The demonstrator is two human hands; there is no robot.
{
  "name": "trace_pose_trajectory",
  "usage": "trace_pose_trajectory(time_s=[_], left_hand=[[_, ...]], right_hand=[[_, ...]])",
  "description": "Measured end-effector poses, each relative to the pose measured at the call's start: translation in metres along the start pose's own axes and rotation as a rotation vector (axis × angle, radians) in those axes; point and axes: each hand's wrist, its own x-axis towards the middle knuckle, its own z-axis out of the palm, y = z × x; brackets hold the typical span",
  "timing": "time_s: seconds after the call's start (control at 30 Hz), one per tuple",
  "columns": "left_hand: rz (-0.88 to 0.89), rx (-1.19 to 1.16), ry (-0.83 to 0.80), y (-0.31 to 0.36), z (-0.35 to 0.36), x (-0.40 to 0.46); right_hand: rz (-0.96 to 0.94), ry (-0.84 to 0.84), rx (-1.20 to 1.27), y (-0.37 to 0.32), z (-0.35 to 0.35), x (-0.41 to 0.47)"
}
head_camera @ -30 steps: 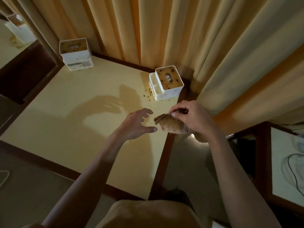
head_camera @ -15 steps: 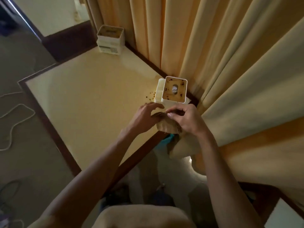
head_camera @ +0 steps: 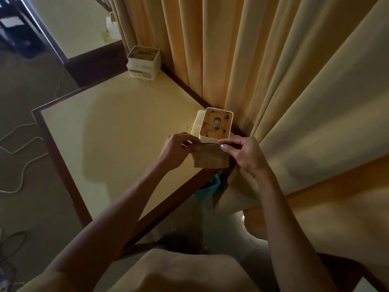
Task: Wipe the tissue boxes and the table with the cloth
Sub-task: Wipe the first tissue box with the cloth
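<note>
- Cloth [head_camera: 211,158] pinched along top edge by left hand [head_camera: 176,149] and right hand [head_camera: 244,153], over table [head_camera: 117,131] corner.
- Near tissue box [head_camera: 214,123] stained; far tissue box [head_camera: 143,62] label unreadable.

We have a single head view, looking steeply down and forward from above the worktop's [head_camera: 130,131] near right corner; it sits close over that corner, the worktop's far end beside the curtain [head_camera: 242,60] receding up-left.
</note>
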Motion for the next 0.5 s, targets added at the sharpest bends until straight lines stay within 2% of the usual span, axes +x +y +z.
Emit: trace_pose_trajectory(time_s=[0.2, 0.37, 0.5], left_hand=[[-0.072, -0.066, -0.055, -0.022, 0.004, 0.033], [-0.132, -0.127, -0.036, -0.034, 0.009, 0.070], [-0.153, -0.076, -0.065, -0.043, 0.022, 0.096]], right_hand=[[0.094, 0.017, -0.022, 0.022, 0.008, 0.027], [0.173, 0.220, -0.051, 0.033, 0.020, 0.056], [0.218, 0.311, -0.095, 0.051, 0.029, 0.079]])
